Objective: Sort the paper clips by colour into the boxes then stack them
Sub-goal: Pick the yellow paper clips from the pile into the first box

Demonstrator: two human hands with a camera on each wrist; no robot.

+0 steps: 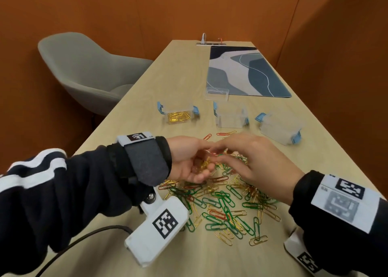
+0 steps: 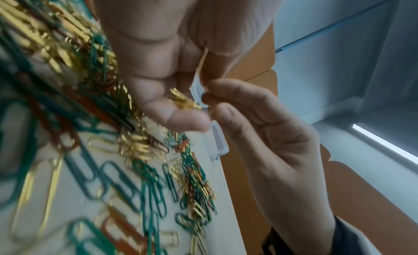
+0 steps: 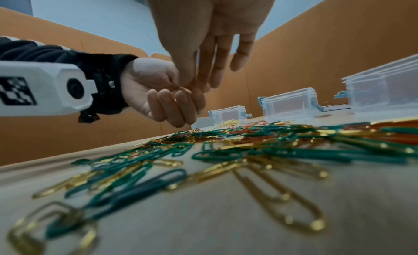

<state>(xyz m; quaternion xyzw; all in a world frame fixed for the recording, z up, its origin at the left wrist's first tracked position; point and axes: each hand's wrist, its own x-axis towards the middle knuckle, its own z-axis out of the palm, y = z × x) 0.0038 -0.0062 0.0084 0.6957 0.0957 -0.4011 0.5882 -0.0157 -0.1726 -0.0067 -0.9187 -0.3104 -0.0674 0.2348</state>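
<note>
A mixed pile of green, gold and red paper clips (image 1: 220,203) lies on the table in front of me. My left hand (image 1: 195,163) hovers over its far edge, cupped palm-up and holding a small bunch of gold clips (image 2: 183,99). My right hand (image 1: 216,153) reaches across to that palm. Its thumb and forefinger (image 2: 212,90) pinch at the edge of the gold bunch, and its other fingers (image 3: 217,65) stay straight. Three clear boxes with blue latches stand behind the pile. The left box (image 1: 178,114) contains gold clips, while the middle box (image 1: 231,117) and the right box (image 1: 279,127) look empty.
A loose clear lid (image 1: 217,93) lies behind the middle box, at the near edge of a blue and grey mat (image 1: 245,72). A grey chair (image 1: 88,66) stands left of the table. A black cable (image 1: 88,234) runs from my left wrist camera. Orange walls enclose the space.
</note>
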